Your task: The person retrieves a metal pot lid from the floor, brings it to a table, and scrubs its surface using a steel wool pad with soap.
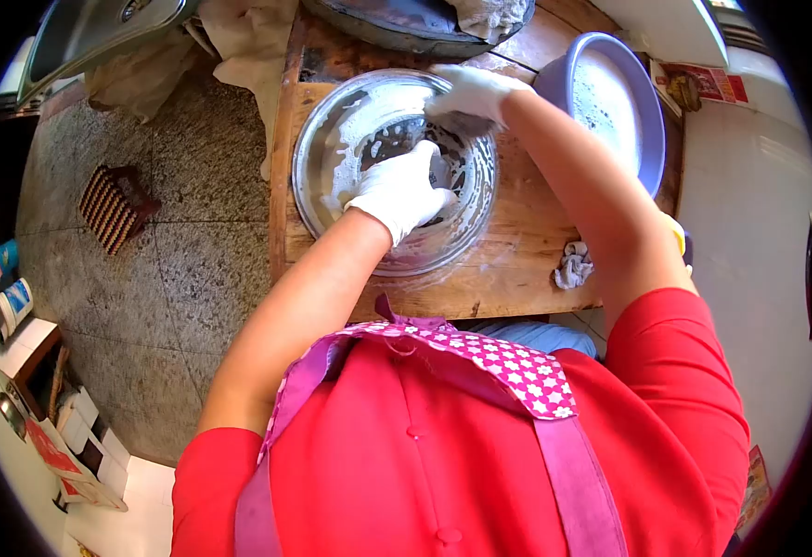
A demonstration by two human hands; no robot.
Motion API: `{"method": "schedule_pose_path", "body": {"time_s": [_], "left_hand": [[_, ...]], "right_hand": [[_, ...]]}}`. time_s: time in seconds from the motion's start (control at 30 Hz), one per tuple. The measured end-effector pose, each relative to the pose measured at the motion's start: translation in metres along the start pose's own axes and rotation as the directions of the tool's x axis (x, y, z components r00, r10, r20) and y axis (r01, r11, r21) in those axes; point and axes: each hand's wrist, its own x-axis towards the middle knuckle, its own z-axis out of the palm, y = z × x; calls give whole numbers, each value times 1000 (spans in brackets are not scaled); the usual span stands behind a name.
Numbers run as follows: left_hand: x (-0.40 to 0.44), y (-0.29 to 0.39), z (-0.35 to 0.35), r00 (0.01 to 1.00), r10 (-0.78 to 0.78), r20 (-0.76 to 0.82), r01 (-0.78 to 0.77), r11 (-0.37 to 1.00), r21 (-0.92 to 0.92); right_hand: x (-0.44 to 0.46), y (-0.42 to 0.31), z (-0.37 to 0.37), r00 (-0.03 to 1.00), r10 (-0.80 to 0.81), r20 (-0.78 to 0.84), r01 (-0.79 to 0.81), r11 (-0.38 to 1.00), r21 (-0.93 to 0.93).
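Note:
A round, shiny metal basin (309,176), streaked with white suds, sits on the wooden table. My left hand (399,192), in a white glove, reaches inside it with the thumb apart from the fingers. It seems to press on the dark middle of the basin, though its fingertips are partly hidden. At the basin's far right rim is my right hand (476,95), also gloved in white and smeared by motion. Its fingers curl over a grey scrubbing pad (462,123), whose exact kind is blurred.
To the right stands a purple tub (649,139) of sudsy water. A crumpled grey rag (573,266) lies on the wooden table (531,237) near its front edge. Behind the basin is a large dark oval vessel (397,28) with a cloth (488,17) on it.

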Motion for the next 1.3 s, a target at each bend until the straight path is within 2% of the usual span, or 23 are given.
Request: {"method": "schedule_pose_path", "body": {"time_s": [0.07, 0.1, 0.13, 0.17, 0.23, 0.3, 0.33, 0.47, 0.57, 0.6, 0.63, 0.67, 0.7, 0.73, 0.77, 0.83, 0.9, 0.97, 1.03, 1.13, 1.23, 1.27, 1.3], "left_hand": [[3, -3, 1, 999, 41, -15, -41, 999, -13], [4, -4, 0, 999, 48, -12, -48, 999, -4], [3, -4, 2, 999, 52, -1, -52, 999, 2], [2, -5, 4, 998, 57, 5, -57, 998, -5], [4, -4, 4, 998, 58, -29, -57, 998, 2], [3, -3, 5, 998, 61, -12, -61, 998, 21], [2, -2, 5, 998, 56, -25, -55, 998, 36], [1, 9, -2, 998, -52, 20, 51, 998, 43], [-1, 7, -2, 999, -47, 8, 47, 999, 19], [0, 6, -1, 1000, -19, -17, 19, 1000, 11], [0, 4, 0, 1000, -8, -11, 8, 1000, 15], [1, 2, 2, 1000, 9, -21, -9, 1000, 16], [2, 3, 2, 999, 29, -29, -29, 999, 14], [2, 5, 1, 1000, 11, -20, -11, 1000, -7], [1, 7, 1, 1000, 14, -12, -14, 1000, -7], [0, 8, -1, 1000, 5, -20, -4, 999, 34], [-1, 7, 1, 1000, -5, -13, 5, 999, 49], [3, 8, 3, 999, -12, -32, 13, 999, 53], [3, 9, 2, 999, -42, -16, 43, 997, 69], [2, 11, 2, 998, -64, -28, 65, 997, 29], [6, 3, 7, 999, -23, -36, 24, 999, 29], [7, 2, 7, 999, -29, -41, 31, 998, 54], [7, 4, 6, 999, -22, -33, 24, 998, 60]], "right_hand": [[-14, 48, 30, 979, -51, -198, 64, 996, 60], [-34, 53, 33, 989, -31, -146, 74, 953, 294], [-30, 76, 56, 994, -63, -91, 106, 792, 601], [-25, 97, 80, 993, -106, -53, 102, 536, 838], [-31, 95, 85, 998, -46, -34, 50, 414, 909], [-5, 84, 62, 984, -29, -176, 132, 785, 606], [0, 62, 44, 984, -16, -180, 99, 879, 467], [24, -20, 8, 988, -83, -134, 86, 996, 20], [5, -3, 11, 994, -43, -98, 56, 990, 133], [10, 28, 27, 995, -30, -93, 68, 900, 431], [-22, 42, 30, 997, 28, -70, 19, 800, 600], [-20, 71, 47, 999, 4, -47, 23, 826, 564], [-41, 86, 73, 989, -103, -103, 144, 563, 814], [-59, 93, 93, 992, 32, -119, 85, 518, 851], [-52, 110, 121, 989, 58, -137, 95, 465, 880], [-61, 95, 111, 973, 92, -214, 151, 450, 880], [-27, 92, 85, 975, 30, -222, 167, 562, 810], [-19, 56, 38, 973, 6, -231, 112, 862, 494], [10, 36, 20, 978, -46, -206, 90, 973, 212], [13, 34, 27, 968, -92, -232, 136, 974, 182], [-21, 79, 63, 958, -40, -283, 187, 835, 517], [-31, 100, 82, 965, -134, -227, 255, 691, 677], [-57, 109, 94, 968, -167, -185, 249, 666, 704]]}}
